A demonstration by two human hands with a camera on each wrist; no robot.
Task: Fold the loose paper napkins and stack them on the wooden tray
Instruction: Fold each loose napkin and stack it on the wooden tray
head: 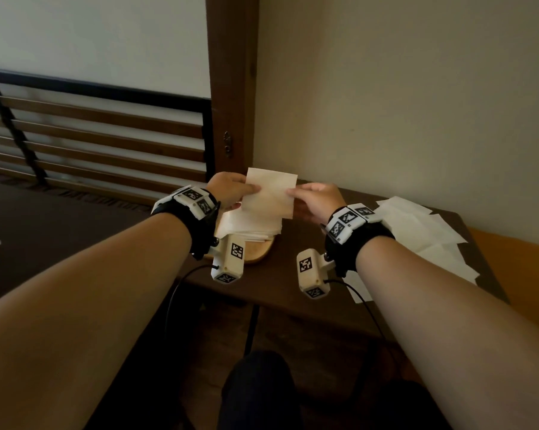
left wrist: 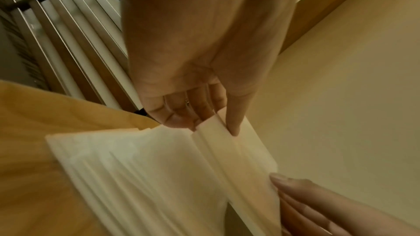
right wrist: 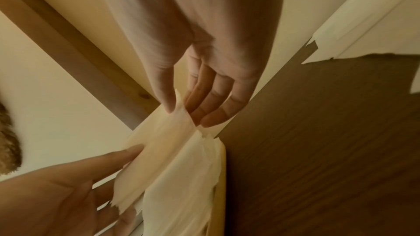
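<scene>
Left hand (head: pixel 228 189) and right hand (head: pixel 316 200) pinch one thin rectangular paper napkin (head: pixel 269 193) above the wooden tray (head: pixel 257 254).

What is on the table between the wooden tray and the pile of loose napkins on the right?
Only bare dark tabletop lies between the wooden tray and the loose napkins, as the head view shows; the right hand hangs above that stretch.

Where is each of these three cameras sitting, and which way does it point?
Head: worn on the head, looking forward and down at the table; both forearms, left hand and right hand show.
Left wrist: looks along the left hand at its thumb and fingers pinching the napkin; the right hand's fingertips also show.
Right wrist: looks along the right hand pinching the other edge; the left hand also shows.
All share the napkin and the stack on the wooden tray.
</scene>
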